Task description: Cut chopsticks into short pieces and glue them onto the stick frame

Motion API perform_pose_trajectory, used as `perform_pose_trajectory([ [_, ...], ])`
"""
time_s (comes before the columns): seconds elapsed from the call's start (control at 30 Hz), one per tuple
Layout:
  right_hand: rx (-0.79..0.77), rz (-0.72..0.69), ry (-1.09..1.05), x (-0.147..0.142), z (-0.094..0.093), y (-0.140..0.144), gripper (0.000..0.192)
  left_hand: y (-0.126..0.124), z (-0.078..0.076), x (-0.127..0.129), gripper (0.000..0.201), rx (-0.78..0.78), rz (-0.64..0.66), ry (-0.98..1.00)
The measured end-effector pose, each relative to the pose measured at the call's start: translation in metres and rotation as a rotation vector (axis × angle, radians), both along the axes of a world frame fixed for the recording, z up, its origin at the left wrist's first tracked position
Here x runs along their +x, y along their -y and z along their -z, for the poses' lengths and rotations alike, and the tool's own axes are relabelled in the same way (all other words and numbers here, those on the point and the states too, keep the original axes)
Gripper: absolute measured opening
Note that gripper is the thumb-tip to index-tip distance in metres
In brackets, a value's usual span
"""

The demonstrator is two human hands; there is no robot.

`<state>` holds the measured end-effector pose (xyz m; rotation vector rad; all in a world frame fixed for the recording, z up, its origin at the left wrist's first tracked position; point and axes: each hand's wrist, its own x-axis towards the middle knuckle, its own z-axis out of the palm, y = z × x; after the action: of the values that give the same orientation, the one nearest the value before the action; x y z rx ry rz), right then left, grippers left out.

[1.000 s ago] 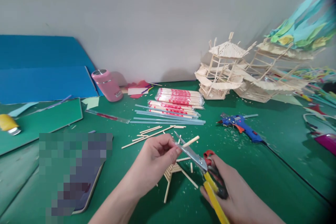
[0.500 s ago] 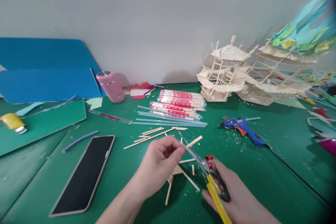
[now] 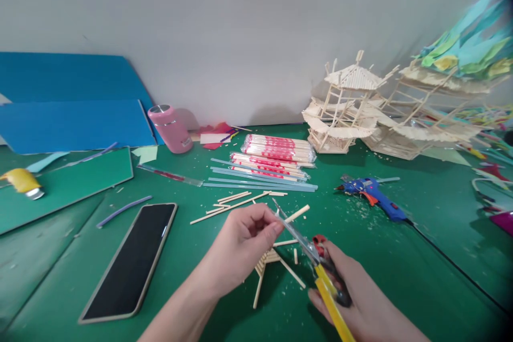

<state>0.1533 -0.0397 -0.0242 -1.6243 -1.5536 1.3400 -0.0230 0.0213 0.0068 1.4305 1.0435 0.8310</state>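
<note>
wooden stick (image 3: 300, 214) is held up above the stick frame (image 3: 271, 257), one end pinched in my left grip (image 3: 245, 246), while my right grip (image 3: 356, 283) is wrapped around the scissors (image 3: 306, 247) to the frame's right; from my remote seat i cannot tell whether the blades touch the stick. on the green worktop (image 3: 420, 288), the blue glue gun (image 3: 374, 193) lies right of the frame, the phone (image 3: 130, 264) left, wrapped bundles (image 3: 278, 148) behind.
</note>
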Motion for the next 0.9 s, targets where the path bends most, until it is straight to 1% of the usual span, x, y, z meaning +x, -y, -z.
perform_pose_trajectory([
  [0.03, 0.001, -0.005, 0.0, -0.001, 0.001, 0.0, 0.021, 0.0, -0.001, 0.0, 0.018, -0.005, -0.001, 0.0],
  [0.1, 0.012, 0.005, -0.019, -0.002, 0.002, 0.0, 0.018, 0.001, 0.001, 0.003, 0.017, 0.049, -0.046, -0.061],
  [0.17, 0.011, 0.035, -0.059, -0.004, 0.003, -0.001, 0.021, 0.004, 0.004, 0.006, 0.016, 0.164, -0.102, -0.157],
  [0.23, -0.009, 0.05, -0.093, -0.005, 0.004, -0.001, 0.025, 0.006, 0.008, 0.008, 0.016, 0.329, -0.136, -0.261],
  [0.33, -0.047, 0.031, -0.064, -0.002, 0.005, -0.001, 0.03, 0.007, 0.013, 0.006, 0.018, 0.593, -0.096, -0.413],
  [0.4, -0.04, 0.026, -0.011, 0.001, 0.008, -0.001, 0.034, 0.007, 0.015, 0.004, 0.017, 0.725, -0.063, -0.489],
  [0.47, -0.021, 0.041, 0.038, 0.002, 0.014, -0.001, 0.035, 0.007, 0.017, 0.004, 0.016, 0.801, -0.063, -0.538],
  [0.53, -0.012, 0.075, 0.071, 0.001, 0.021, -0.002, 0.03, 0.008, 0.018, 0.004, 0.016, 0.825, -0.076, -0.555],
  [0.6, -0.005, 0.098, 0.088, -0.001, 0.024, -0.002, 0.028, 0.01, 0.018, 0.006, 0.015, 0.798, -0.08, -0.537],
  [0.67, 0.003, 0.076, 0.081, -0.002, 0.023, -0.001, 0.029, 0.01, 0.015, 0.008, 0.017, 0.706, -0.083, -0.487],
  [0.7, 0.003, 0.05, 0.072, -0.002, 0.021, 0.0, 0.028, 0.01, 0.014, 0.008, 0.019, 0.631, -0.084, -0.451],
  [0.77, 0.006, 0.028, 0.069, 0.0, 0.017, 0.002, 0.027, 0.008, 0.01, 0.006, 0.021, 0.423, -0.07, -0.351],
  [0.83, 0.022, 0.031, 0.08, 0.002, 0.017, 0.003, 0.027, 0.005, 0.007, 0.003, 0.022, 0.196, -0.017, -0.214],
  [0.9, 0.036, 0.035, 0.086, 0.004, 0.02, 0.004, 0.03, 0.003, 0.005, 0.0, 0.021, 0.035, 0.049, -0.084],
])
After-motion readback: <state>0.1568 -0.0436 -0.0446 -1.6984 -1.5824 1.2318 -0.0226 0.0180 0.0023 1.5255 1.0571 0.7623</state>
